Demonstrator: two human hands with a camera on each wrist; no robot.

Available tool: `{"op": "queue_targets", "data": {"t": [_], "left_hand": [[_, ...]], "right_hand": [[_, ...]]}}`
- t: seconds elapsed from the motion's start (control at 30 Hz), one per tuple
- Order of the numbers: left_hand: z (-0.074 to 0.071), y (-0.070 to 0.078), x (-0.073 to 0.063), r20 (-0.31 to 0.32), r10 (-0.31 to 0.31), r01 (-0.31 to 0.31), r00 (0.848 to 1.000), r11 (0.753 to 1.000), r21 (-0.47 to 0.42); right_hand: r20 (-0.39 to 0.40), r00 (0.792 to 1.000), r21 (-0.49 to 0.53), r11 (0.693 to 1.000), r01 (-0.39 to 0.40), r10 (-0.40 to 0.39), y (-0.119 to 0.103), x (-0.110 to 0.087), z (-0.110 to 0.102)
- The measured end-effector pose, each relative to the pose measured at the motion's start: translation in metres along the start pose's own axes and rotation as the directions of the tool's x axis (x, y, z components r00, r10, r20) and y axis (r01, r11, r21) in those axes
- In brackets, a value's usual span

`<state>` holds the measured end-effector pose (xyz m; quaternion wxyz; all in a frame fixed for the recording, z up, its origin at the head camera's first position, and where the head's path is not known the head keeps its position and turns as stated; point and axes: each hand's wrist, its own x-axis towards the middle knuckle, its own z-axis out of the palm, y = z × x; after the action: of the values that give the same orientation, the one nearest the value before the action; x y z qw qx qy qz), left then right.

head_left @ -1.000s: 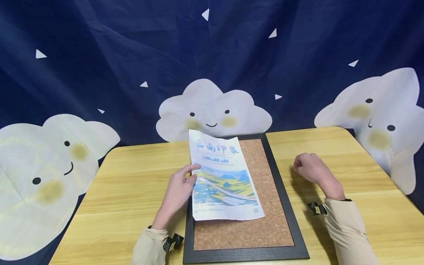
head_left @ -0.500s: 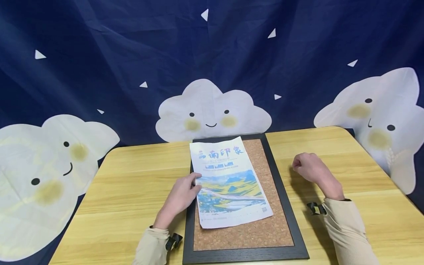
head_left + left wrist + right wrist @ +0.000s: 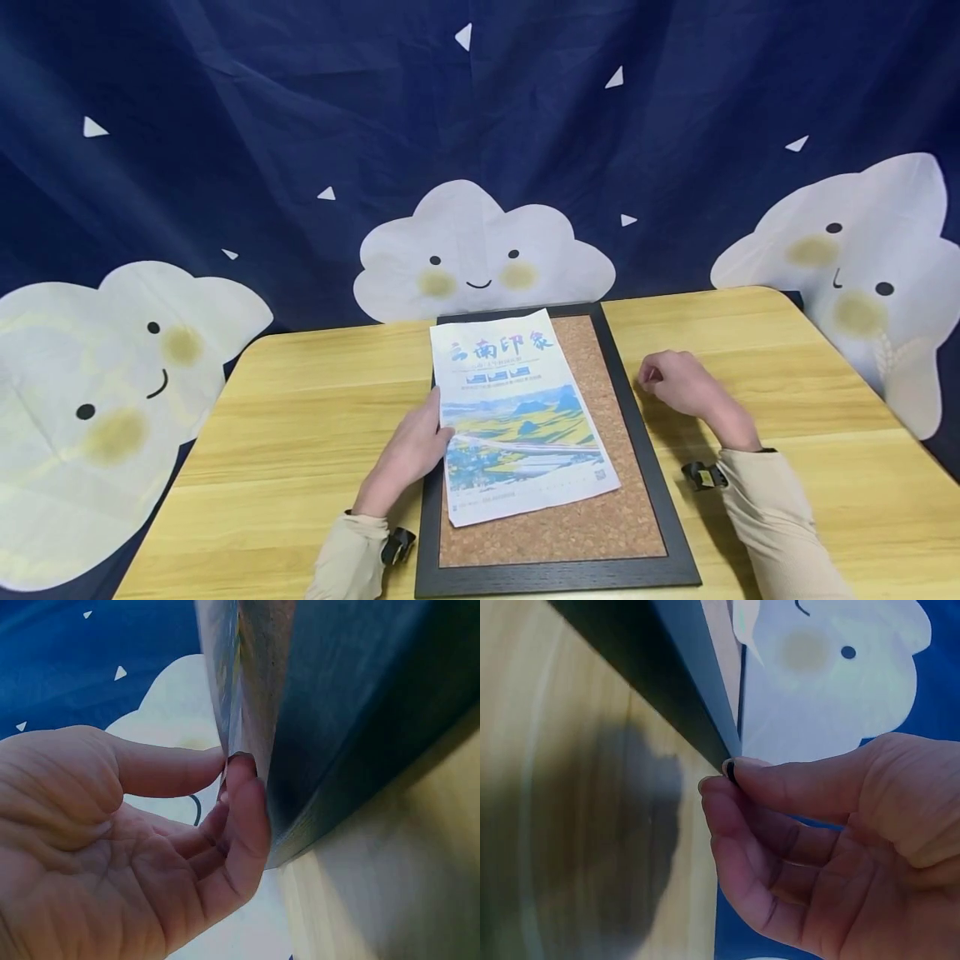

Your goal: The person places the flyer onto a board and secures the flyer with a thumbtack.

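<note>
A printed poster (image 3: pixel 517 417) with a colourful landscape and Chinese characters lies slightly askew over a black-framed cork board (image 3: pixel 558 533). My left hand (image 3: pixel 411 442) pinches the poster's left edge, thumb on the printed face and fingers behind it. In the left wrist view the sheet (image 3: pixel 221 675) stands between the thumb and fingertips, close to the cork and the dark frame. Just right of the board is my right hand (image 3: pixel 678 383). The right wrist view has its thumb and forefinger pinching a small dark piece (image 3: pixel 730 771), its kind unclear.
The board lies on a light wood-grain table (image 3: pixel 300 417). Behind it hangs a dark blue curtain (image 3: pixel 480 108) with smiling white clouds and small triangles. Dark camera mounts sit on both wrists, the left one (image 3: pixel 397 546) near the board's lower left corner.
The poster has come down onto the board and shifted slightly right and toward me. My left hand has moved with it, fingers now behind the edge. The right hand has moved left toward the frame.
</note>
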<state>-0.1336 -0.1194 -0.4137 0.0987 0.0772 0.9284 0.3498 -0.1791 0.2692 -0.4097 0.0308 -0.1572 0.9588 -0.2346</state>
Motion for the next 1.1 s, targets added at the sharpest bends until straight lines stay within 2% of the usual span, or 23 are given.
{"op": "queue_targets", "data": {"t": [0.13, 0.23, 0.4, 0.5, 0.67, 0.9, 1.1], "left_hand": [[0.0020, -0.0024, 0.0001, 0.011, 0.020, -0.020, 1.000, 1.000, -0.007], [0.0026, -0.0035, 0.0003, 0.034, 0.011, -0.010, 0.999, 1.000, -0.009], [0.0044, -0.0017, 0.0009, 0.082, -0.005, 0.002, 0.997, 0.999, 0.035], [0.0070, -0.0004, 0.0012, 0.099, 0.014, -0.020, 0.995, 0.998, 0.060], [0.0092, 0.0007, 0.0012, 0.102, 0.041, -0.051, 0.994, 0.994, 0.101], [0.0088, -0.0008, 0.0024, 0.087, 0.042, -0.059, 0.995, 0.979, 0.196], [0.0092, -0.0053, 0.0047, 0.091, 0.084, -0.104, 0.992, 0.964, 0.246]], "right_hand": [[0.013, 1.000, 0.027, 1.000, 0.012, -0.012, -0.0011, 0.0028, 0.0058], [0.024, 1.000, 0.031, 1.000, 0.004, -0.005, -0.0019, 0.0042, 0.0094], [0.031, 0.999, 0.023, 1.000, -0.009, 0.008, -0.0032, 0.0045, 0.0098], [0.034, 0.999, 0.024, 1.000, -0.020, 0.019, -0.0044, 0.0047, 0.0103], [0.042, 0.999, 0.028, 0.999, -0.035, 0.034, -0.0047, 0.0039, 0.0104], [0.032, 0.999, 0.052, 0.998, -0.030, 0.029, -0.0048, 0.0032, 0.0098], [0.023, 1.000, 0.057, 0.998, -0.020, 0.019, -0.0050, 0.0037, 0.0076]]}}
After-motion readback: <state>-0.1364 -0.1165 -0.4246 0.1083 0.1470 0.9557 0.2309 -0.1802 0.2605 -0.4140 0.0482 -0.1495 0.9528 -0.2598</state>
